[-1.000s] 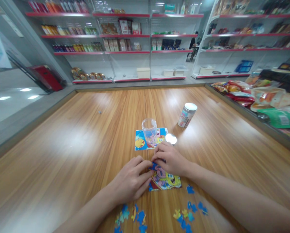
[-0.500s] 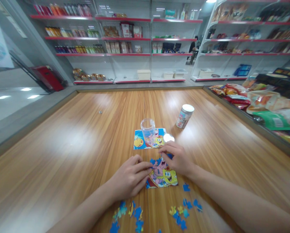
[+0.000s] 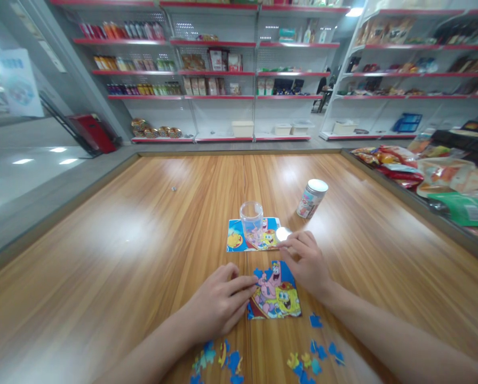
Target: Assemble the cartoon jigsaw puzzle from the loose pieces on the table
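Observation:
My left hand (image 3: 226, 298) lies with its fingers stretched out, fingertips on the left edge of a partly joined cartoon jigsaw puzzle (image 3: 275, 296). The puzzle shows a pink starfish and a yellow sponge figure on blue. Above its upper right corner, my right hand (image 3: 306, 261) has thumb and bent fingers drawn together, beside the lower right corner of a reference picture card (image 3: 234, 240). Anything between those fingertips is hidden. A clear cup (image 3: 252, 220) stands on the card. A round silver lid (image 3: 283, 234) touches the card's right side.
Loose puzzle pieces (image 3: 234, 362) lie near my left forearm, with more pieces (image 3: 305, 360) to the right. A printed can (image 3: 312, 198) stands behind my right hand. Snack bags (image 3: 399, 168) border the table (image 3: 143, 213) on the right; stocked shelves (image 3: 218, 96) stand beyond.
My right hand has moved off the puzzle's top, to the right and slightly away, uncovering its upper right corner. My left hand stays at the puzzle's left edge. The camera view has shifted slightly.

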{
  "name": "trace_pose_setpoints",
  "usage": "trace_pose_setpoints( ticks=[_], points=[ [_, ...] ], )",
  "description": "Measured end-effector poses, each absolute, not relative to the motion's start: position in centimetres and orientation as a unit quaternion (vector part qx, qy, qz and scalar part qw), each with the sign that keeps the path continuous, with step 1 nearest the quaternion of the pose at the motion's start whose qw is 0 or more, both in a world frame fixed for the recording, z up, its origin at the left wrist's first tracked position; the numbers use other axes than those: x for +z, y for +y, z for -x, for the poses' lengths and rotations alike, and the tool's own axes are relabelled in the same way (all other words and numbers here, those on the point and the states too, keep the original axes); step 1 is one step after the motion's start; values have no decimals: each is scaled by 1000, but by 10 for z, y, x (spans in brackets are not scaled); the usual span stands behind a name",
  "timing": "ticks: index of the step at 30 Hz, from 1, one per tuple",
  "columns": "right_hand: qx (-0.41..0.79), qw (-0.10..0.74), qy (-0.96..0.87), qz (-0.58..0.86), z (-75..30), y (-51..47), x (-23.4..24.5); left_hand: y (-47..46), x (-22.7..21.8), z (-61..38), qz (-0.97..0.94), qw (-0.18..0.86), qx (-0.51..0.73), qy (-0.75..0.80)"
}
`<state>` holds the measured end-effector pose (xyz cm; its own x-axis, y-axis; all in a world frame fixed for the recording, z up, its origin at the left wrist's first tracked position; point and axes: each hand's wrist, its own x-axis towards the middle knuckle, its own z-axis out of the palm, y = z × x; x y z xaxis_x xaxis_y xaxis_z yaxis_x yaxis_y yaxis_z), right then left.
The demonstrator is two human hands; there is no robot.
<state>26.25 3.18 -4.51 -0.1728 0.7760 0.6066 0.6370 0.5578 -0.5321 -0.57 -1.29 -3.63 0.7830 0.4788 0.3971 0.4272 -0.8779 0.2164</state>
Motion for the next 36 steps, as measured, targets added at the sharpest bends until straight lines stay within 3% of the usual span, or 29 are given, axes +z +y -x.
trace_pose_setpoints(
  ticks=[5,8,12,15,17,20,23,26,30,36],
  points=[
    [51,431,-737,518,-268,47,-51,-10,-38,7,-941,74,233,233],
    [55,421,-729,536,-269,55,-54,-4,-41,9,-918,99,299,241],
    [74,423,-717,549,-267,58,-53,8,-46,20,-824,130,433,341],
    [86,431,-702,561,-274,47,-48,12,-49,40,-763,159,449,437],
    [100,422,-703,564,-288,28,-45,6,-49,57,-748,201,415,477],
    [141,363,-742,545,-316,-16,-39,-23,-42,80,-828,213,241,459],
    [167,168,-847,476,-335,-67,-33,-62,-36,85,-901,165,100,388],
    [172,72,-892,412,-331,-98,-29,-88,-36,68,-923,98,62,368],
    [161,39,-910,381,-304,-92,-28,-79,-41,36,-924,72,39,374],
    [123,70,-907,395,-289,-66,-26,-51,-41,23,-920,85,63,376]
  ],
)
